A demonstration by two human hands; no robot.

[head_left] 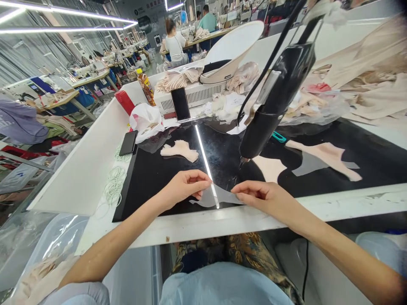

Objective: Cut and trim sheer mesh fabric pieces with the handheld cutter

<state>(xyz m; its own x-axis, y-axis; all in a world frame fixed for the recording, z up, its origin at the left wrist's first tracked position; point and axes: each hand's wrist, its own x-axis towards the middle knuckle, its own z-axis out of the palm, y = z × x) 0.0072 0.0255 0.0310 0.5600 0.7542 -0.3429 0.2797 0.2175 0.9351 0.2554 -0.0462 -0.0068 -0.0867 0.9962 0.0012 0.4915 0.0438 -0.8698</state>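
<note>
My left hand [190, 186] is closed in a pinch on one edge of a thin, see-through fabric piece [222, 196]. At the other side of that piece, my right hand [262, 195] also pinches it between thumb and fingers. The piece spans low over the front of the black work surface [149, 186], and its far parts are partly hidden by my fingers. Just beyond my right hand lies a pale peach fabric piece [270, 168], under the tip of a black machine head [280, 93]. Behind my left hand rests a small stack of peach cut pieces [179, 150].
More peach and sheer cut pieces [327, 156] lie at the right, near a teal snap-blade cutter [279, 136]. Phones [128, 143], bundles of pale green loops [113, 186] and a bottle [145, 87] line the left and back. Fabric heaps [378, 80] fill the back right.
</note>
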